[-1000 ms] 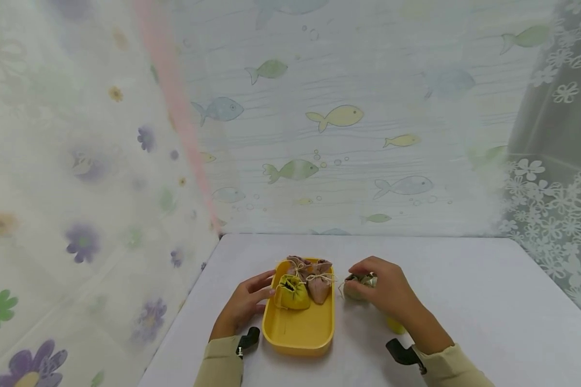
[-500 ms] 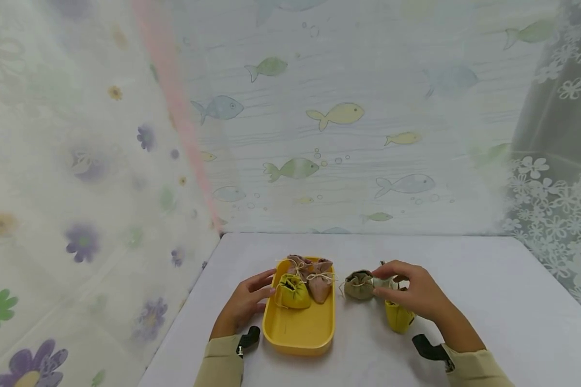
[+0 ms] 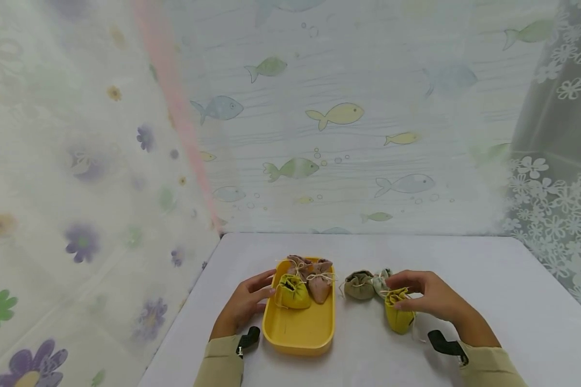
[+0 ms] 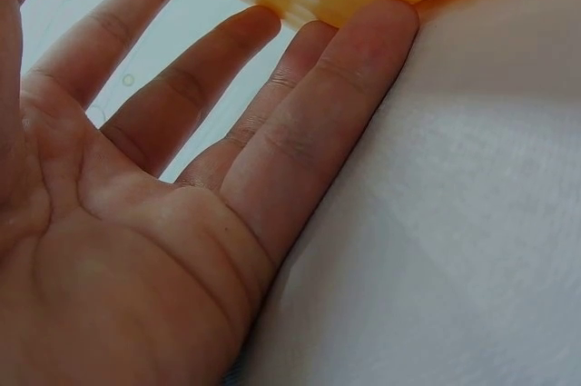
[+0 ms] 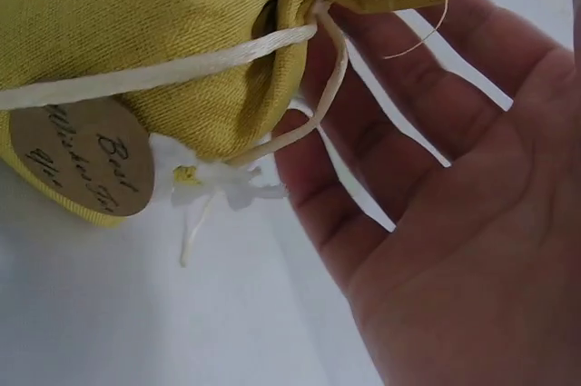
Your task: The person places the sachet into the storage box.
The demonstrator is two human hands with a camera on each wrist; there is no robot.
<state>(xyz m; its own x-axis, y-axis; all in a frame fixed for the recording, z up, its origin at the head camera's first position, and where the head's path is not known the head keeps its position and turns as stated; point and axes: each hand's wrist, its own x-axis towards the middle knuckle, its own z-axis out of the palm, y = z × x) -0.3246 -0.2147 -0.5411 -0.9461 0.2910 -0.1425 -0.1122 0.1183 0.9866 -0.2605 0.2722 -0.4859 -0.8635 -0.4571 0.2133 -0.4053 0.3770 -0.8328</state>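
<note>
The left hand (image 3: 242, 305) is spreading its fingers loosely and touching the yellow tray's (image 3: 300, 329) side wall, while the right hand (image 3: 436, 298) is holding its thumb and fingers apart around the top of a yellow pouch (image 3: 399, 318) (whether they are pressing the cloth is hard to tell). That pouch is standing on the white table (image 3: 494, 290) right of the tray, long axis near vertical, its gathered mouth pointing up; the right wrist view is showing its round tag (image 5: 86, 161) reading "Best Wishes For You," lettering the head view is not resolving.
</note>
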